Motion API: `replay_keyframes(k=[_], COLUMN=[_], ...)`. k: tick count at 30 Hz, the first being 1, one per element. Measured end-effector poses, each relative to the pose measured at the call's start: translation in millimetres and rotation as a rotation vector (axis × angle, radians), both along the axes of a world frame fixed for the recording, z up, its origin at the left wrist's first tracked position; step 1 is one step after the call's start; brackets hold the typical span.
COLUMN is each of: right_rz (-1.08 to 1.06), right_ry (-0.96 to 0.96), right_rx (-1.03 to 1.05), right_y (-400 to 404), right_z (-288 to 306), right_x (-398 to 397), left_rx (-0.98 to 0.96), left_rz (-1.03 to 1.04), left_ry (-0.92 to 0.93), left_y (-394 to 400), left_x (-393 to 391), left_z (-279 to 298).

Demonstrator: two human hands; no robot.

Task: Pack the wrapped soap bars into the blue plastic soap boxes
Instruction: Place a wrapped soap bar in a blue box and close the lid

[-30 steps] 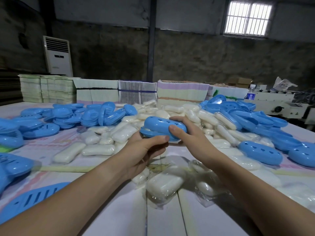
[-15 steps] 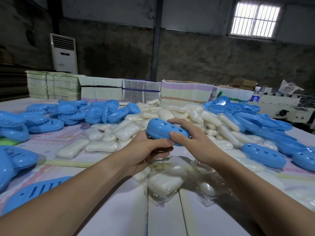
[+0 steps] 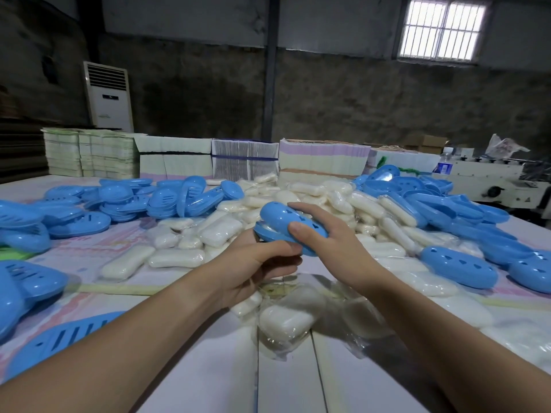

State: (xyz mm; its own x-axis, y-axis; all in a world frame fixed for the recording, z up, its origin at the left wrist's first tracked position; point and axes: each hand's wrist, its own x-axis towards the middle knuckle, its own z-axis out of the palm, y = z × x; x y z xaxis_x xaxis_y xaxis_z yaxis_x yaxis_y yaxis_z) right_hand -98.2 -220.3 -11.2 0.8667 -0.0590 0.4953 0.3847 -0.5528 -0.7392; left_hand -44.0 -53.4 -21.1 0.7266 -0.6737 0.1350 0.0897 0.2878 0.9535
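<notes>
A blue plastic soap box (image 3: 278, 223) hangs above the table centre, tilted with its left end up, lid nearly down on its base. My right hand (image 3: 325, 239) grips the lid from above, thumb on its near side. My left hand (image 3: 256, 263) holds the base from below, thumb along its near edge. What is inside the box is hidden. A heap of wrapped white soap bars (image 3: 313, 198) lies behind it, and one wrapped bar (image 3: 287, 320) lies close to me.
Open blue box halves are piled at the left (image 3: 125, 201) and right (image 3: 423, 192). Closed boxes (image 3: 459, 266) sit at the right. Stacks of flat cartons (image 3: 244, 159) line the table's far edge. A white machine (image 3: 492, 180) stands at far right.
The box has tilted, its left end rising, and shifted slightly right. My right hand has slid further over the lid. The camera view has drifted a little to the left.
</notes>
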Motion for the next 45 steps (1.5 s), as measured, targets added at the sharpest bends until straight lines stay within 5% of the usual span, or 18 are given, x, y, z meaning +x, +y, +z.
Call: replay_keyframes(k=[15,28,37,45], right_rz=[0.09,0.138,-0.146,-0.73], right_ry=[0.082,0.091,-0.079,-0.045], right_rx=[-0.17,-0.075,0.033,0.048], right_y=[-9,-14,-47,-196], right_z=[7,-1,21,32], right_x=[-7,0,-14,-93], left_rx=[0.053,0.002,-0.032,-0.008], left_rz=[-0.046,-0.016,0.047,-0.032], left_ry=[-0.006,-0.006,0.014,-0.044], left_y=[0,1,1,3], left_x=[-2,-1,8,30], left_z=[1,-1,-6,-18])
